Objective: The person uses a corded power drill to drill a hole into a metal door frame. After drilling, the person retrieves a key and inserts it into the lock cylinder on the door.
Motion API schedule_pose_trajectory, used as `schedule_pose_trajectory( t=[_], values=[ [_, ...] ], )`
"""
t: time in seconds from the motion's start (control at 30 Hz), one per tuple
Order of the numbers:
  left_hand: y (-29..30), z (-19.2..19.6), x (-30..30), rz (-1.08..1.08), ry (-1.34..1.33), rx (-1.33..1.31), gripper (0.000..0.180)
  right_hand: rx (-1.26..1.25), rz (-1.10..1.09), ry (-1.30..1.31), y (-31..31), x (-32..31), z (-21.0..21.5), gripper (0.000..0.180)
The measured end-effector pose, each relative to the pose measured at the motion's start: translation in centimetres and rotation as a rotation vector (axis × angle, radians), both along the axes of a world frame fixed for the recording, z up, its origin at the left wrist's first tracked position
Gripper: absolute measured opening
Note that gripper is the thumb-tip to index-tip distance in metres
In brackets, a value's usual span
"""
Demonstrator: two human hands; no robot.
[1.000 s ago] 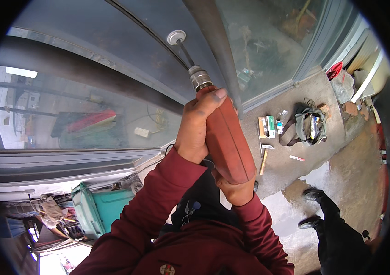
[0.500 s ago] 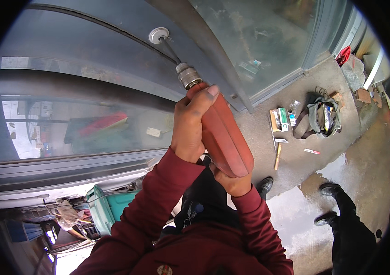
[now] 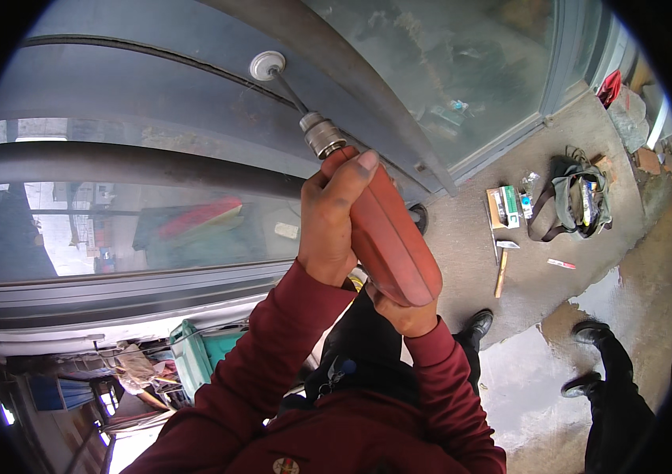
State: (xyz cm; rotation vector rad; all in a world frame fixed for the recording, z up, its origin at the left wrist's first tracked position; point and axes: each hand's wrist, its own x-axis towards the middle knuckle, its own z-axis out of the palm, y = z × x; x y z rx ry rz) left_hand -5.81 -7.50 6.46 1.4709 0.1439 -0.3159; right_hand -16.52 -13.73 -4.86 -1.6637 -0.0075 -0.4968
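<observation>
Grey metal framing and glass panes fill the upper view, with a wet concrete floor far below on the right. The left hand (image 3: pixel 334 221) wraps the front of a red drill (image 3: pixel 387 237), fingers closed around its body and the thumb laid along its top edge toward the chuck. The right hand (image 3: pixel 403 312) sits just below and behind the left, closed on the drill's rear end; only its knuckles and wrist show, so how the fingers lie cannot be told. Both sleeves are dark red.

Ahead of the left thumb, the silver chuck (image 3: pixel 321 133) holds a thin bit (image 3: pixel 290 91) that runs up and left to a round grey disc (image 3: pixel 267 65) pressed against the frame (image 3: pixel 154 87), beside a black seal line.

Well to the right of the hands and down on the floor lie a green bag (image 3: pixel 577 197), small boxes (image 3: pixel 506 207) just left of it, and a hammer (image 3: pixel 502 265) beneath those. Farther right and lower, another person's black shoes (image 3: pixel 589 355) stand near a puddle. Below and left of the hands, a teal case (image 3: pixel 197 359) sits among clutter.
</observation>
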Motion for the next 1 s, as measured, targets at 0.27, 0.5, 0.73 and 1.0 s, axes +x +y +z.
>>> schedule_pose_trajectory(
  t=[0.27, 0.5, 0.73, 1.0],
  values=[
    [-0.1, -0.4, 0.1, 0.011, -0.026, 0.034, 0.042, 0.084, 0.017, -0.078, 0.2, 0.6, -1.2, 0.059],
    [0.0, -0.8, 0.2, -0.002, -0.053, 0.073, 0.042, 0.235, 0.049, 0.016, 0.7, 0.7, -1.9, 0.048],
    [0.1, -1.3, 0.3, -0.010, -0.065, 0.066, 0.041, 0.227, 0.088, -0.126, 0.7, 1.5, -3.4, 0.068],
    [0.1, -1.8, 0.4, -0.004, -0.077, 0.078, 0.042, 0.213, 0.082, -0.141, 0.9, 1.8, -4.1, 0.072]
  ],
)
